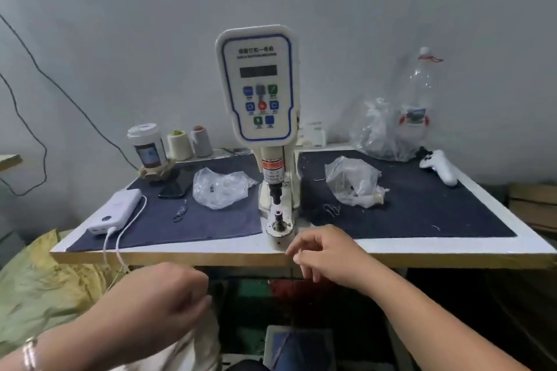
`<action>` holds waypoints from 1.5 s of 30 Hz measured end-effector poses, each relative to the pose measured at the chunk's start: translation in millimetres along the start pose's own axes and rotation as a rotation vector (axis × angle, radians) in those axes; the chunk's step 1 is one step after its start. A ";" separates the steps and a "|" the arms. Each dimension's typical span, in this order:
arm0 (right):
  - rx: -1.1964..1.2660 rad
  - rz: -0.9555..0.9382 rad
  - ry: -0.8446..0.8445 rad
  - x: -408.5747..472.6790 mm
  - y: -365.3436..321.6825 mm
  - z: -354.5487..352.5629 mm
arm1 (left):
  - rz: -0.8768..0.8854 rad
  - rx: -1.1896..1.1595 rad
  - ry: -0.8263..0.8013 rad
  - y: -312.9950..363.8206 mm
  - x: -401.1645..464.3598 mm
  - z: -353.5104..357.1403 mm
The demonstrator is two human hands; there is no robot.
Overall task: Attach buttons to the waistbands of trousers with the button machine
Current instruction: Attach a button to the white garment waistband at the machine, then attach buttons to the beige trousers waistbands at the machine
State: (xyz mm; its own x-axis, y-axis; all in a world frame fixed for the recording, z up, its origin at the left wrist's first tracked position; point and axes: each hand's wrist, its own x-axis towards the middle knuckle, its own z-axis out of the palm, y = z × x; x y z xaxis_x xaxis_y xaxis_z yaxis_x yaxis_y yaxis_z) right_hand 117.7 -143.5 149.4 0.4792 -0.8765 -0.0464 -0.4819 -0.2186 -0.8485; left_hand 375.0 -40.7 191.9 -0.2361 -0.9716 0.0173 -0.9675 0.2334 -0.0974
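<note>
The white button machine stands at the middle of the table, its press head above the round metal die at the front edge. My right hand hovers just right of the die over the table edge, fingers loosely curled, nothing visible in them. Below the table edge at the left, my left hand has its fingers curled over pale fabric; whether it grips the fabric is hidden. Two clear plastic bags holding small metal parts lie on either side of the machine.
Dark cloth mats cover the white table. On the left lie a power bank with cable, a phone, a cup and thread cones. A bottle, another bag and a white controller sit at right.
</note>
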 end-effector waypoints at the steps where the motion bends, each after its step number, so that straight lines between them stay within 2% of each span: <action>1: -0.010 0.027 0.055 -0.4 8.0 -11.0 | 0.015 -0.007 0.035 4.1 16.2 -2.8; 3: -0.058 0.087 0.152 -3.4 24.1 -30.1 | 0.042 -0.057 0.078 11.6 46.3 -3.9; 7: -0.153 0.177 0.306 -25.5 52.5 -62.7 | 0.184 -0.208 0.055 42.7 93.5 13.8; 11: -0.118 0.270 0.472 -69.7 78.3 -95.3 | 0.395 -0.445 0.013 113.0 139.5 36.1; 15: -0.114 0.335 0.598 -125.0 94.3 -120.3 | 0.443 -0.725 -0.055 198.6 179.6 43.5; 19: -0.140 0.425 0.723 -194.4 103.9 -123.9 | 0.448 -1.043 -0.280 289.2 177.9 59.1; 21: -0.167 0.493 0.751 -236.7 112.0 -116.1 | 0.475 -1.100 -0.416 334.3 156.4 76.6; 23: -0.203 0.601 0.735 -281.4 125.5 -103.6 | 0.530 -1.056 -0.565 373.5 127.5 99.9; 26: -0.315 0.852 0.674 -347.0 157.0 -78.1 | 0.637 -0.815 -0.735 414.3 84.4 140.6; 28: -0.418 1.049 0.578 -383.4 177.8 -57.3 | 0.695 -0.609 -0.777 427.1 63.0 167.1; 30: -0.469 1.135 0.528 -407.2 195.3 -36.0 | 0.714 -0.499 -0.838 430.4 48.7 185.9; 33: -0.593 1.100 0.616 -416.7 208.5 -10.8 | 0.644 -0.487 -0.914 430.2 34.7 197.1; 36: -0.712 1.111 0.605 -412.0 213.5 0.0 | 0.593 -0.494 -0.826 433.3 29.2 192.9; 38: -0.742 1.131 0.596 -408.0 214.9 0.8 | 0.597 -0.603 -0.850 432.1 30.7 183.2; 39: -0.747 1.138 0.598 -406.4 214.9 -0.5 | 0.594 -0.708 -0.911 430.1 33.0 177.1; 43: -0.571 1.107 0.722 -409.0 212.1 -15.5 | 0.542 -1.202 -1.325 413.4 43.0 136.8; 45: -0.408 1.007 0.700 -415.8 202.6 -29.7 | 0.589 -1.299 -1.399 409.7 42.4 121.0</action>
State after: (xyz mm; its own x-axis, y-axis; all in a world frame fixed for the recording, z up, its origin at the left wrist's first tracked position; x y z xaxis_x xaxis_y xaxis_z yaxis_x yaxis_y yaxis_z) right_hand -201.0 163.9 12.4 -0.6481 -0.7405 -0.1779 -0.6514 0.6600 -0.3743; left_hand -20.5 8.9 32.3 -0.8928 0.0201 -0.4501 -0.4389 -0.2645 0.8587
